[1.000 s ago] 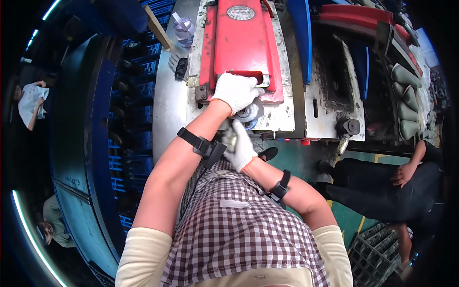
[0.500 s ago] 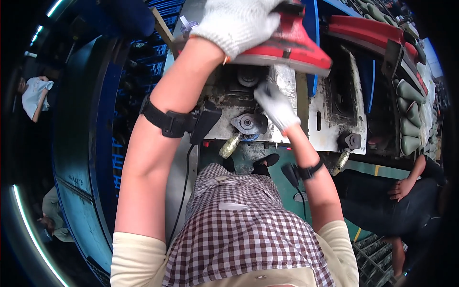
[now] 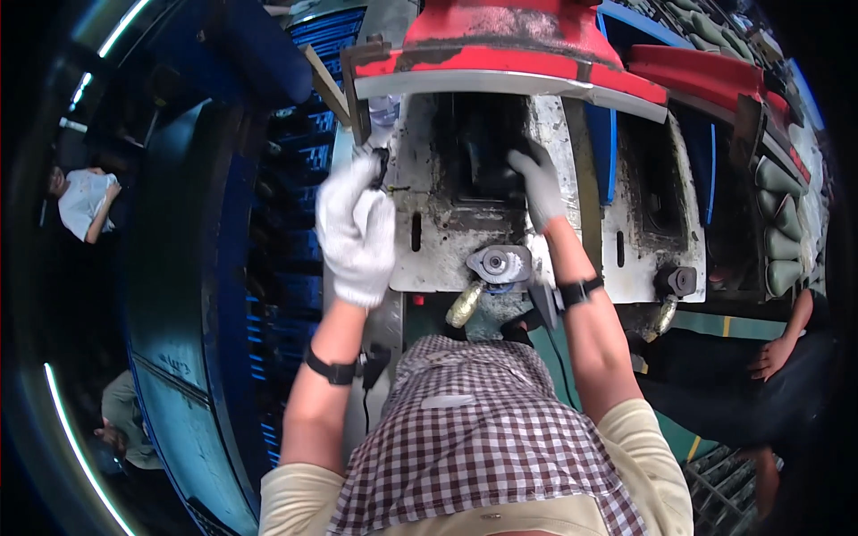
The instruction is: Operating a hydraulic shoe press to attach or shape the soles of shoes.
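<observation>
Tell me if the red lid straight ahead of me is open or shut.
Open: the red lid stands raised, exposing the dark recess in the metal plate beneath.

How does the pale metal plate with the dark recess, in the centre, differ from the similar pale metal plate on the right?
The centre plate looks larger in this view; the right plate looks smaller. The person's white-gloved right grip is over the centre plate, while no grip is over the right plate. Both share a dark recess and a narrow slot.
</observation>
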The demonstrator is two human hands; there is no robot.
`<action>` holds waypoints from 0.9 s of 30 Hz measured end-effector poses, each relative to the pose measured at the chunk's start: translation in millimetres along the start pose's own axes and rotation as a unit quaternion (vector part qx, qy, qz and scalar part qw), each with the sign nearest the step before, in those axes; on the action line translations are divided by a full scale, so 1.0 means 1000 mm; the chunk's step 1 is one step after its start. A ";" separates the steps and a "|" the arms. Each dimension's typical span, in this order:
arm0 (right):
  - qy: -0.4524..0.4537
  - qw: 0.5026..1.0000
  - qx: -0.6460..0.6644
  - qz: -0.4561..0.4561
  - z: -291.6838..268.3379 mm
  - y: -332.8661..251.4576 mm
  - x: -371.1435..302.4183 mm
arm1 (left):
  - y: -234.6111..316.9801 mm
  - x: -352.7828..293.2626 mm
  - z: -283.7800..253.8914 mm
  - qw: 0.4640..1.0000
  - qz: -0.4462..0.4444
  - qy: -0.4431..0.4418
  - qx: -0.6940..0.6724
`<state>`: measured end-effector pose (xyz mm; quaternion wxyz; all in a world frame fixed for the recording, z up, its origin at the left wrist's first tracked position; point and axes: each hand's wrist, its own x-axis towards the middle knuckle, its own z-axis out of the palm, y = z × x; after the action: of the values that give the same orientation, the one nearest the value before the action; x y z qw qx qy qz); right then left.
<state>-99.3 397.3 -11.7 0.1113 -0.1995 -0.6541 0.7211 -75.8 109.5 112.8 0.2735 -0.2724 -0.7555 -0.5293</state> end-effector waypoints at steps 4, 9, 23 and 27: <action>-0.153 0.892 0.381 0.190 -0.008 -0.021 -0.090 | -0.037 -0.062 -0.016 0.857 -0.433 -0.018 -0.281; -0.218 0.974 -0.016 -0.065 -0.011 -0.018 -0.169 | -0.045 -0.040 0.000 0.699 -0.489 -0.034 -0.521; -0.300 0.950 -0.019 -0.080 0.007 0.002 -0.204 | -0.028 -0.039 -0.010 0.829 -0.491 0.058 -0.260; -0.349 0.639 0.559 0.397 0.030 -0.018 -0.191 | -0.042 -0.053 -0.019 0.684 -0.572 0.149 -0.428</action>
<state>57.3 291.6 35.2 -0.3319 -0.0728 0.0256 0.9401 -65.5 72.6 53.6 -0.1195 0.2081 -0.4049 -0.8823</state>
